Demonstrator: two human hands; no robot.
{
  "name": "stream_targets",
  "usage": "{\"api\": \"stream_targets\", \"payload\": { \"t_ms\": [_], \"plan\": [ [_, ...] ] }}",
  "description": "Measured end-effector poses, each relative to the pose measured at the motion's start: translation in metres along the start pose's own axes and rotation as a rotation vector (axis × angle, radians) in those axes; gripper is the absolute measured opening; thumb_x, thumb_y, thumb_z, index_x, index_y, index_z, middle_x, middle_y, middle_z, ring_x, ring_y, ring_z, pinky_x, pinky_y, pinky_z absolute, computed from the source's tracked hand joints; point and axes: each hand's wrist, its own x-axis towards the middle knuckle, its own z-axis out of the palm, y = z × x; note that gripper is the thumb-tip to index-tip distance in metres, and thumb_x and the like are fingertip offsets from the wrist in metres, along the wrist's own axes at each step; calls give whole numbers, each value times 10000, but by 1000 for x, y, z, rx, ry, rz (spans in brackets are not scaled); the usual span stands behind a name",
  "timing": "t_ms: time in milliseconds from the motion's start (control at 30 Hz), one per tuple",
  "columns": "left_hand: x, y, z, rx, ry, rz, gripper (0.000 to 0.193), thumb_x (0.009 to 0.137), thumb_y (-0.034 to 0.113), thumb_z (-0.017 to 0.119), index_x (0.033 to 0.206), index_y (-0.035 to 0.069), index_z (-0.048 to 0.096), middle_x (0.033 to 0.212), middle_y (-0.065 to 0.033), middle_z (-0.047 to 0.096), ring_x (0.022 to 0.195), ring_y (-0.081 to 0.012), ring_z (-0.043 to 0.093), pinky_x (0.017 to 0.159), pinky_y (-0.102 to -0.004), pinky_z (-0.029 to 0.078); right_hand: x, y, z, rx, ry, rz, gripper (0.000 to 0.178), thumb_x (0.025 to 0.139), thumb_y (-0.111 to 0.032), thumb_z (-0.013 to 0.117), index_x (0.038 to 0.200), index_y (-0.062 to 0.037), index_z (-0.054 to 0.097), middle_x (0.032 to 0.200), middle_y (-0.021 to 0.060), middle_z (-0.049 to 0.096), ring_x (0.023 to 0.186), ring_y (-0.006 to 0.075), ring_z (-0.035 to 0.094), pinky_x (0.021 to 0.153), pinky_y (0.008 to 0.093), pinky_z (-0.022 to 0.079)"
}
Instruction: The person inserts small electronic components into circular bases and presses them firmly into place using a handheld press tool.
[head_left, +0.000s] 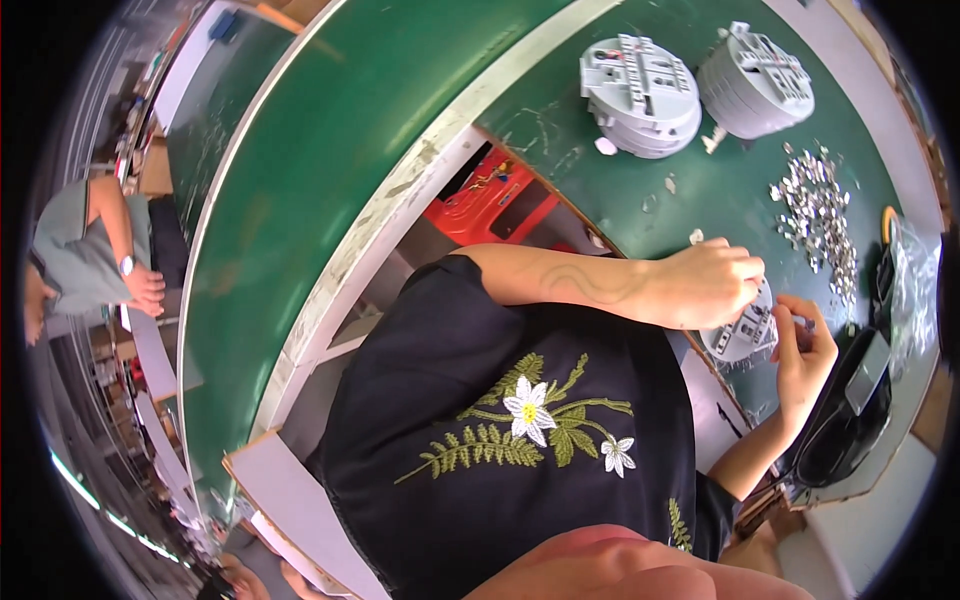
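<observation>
A round light-grey plastic plate (738, 342) with dark slots and raised parts lies at the near edge of the green table, between my two hands. Over its far-left side, my left hand (712, 284) is closed, fingers curled down; whatever its fingertips grip is hidden. My right hand (806, 352) is at the plate's right edge, thumb and fingers bent together; a small dark bit shows among the fingers, too small to name. Beyond the hands, many small shiny metal pieces (815, 215) lie in a loose heap.
Two stacks of similar grey round plates, a left stack (650, 110) and a right stack (755, 85), stand at the back. A clear plastic bag (910, 300) and a black bag (850, 430) lie right. A red stool (490, 205) is below the table; another person (90, 245) is far left.
</observation>
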Motion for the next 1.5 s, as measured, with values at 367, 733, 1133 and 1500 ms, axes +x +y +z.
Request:
{"api": "stream_targets", "payload": {
  "t_ms": [367,733,1133,1500],
  "plan": [
    [2,-4,10,142,-46,78,67,745,123,652,697,82,627,836,-25,575,701,-171,531,601,-320,444,10,11,5,113,88,-118,153,923,-55,630,1048,3,696,672,16,610,479,33,392,428,162,302],
    [-1,-6,14,-66,193,126,65,659,124,645,635,87,597,766,-47,590,629,-239,581,546,-348,490,25,2,-7,1168,-86,-171,400,1051,-211,449,670,-158,340,604,-33,313,519,69,245,458,239,231],
    [-9,-6,-8,-241,-188,-133,806,661,285,839,1357,56,503,1396,-118,467,1240,-323,420,1061,-439,367,17,4,46,1241,-54,-396,434,1008,-241,406,589,-172,318,465,-40,271,436,84,202,410,240,198],
    [-11,-8,0,-231,-161,-121,891,629,349,843,1369,55,442,1380,-118,448,1231,-318,411,1023,-438,356,16,3,59,1130,21,-401,441,1012,-213,372,578,-162,311,467,-30,260,452,96,205,419,250,208]
  ]
}}
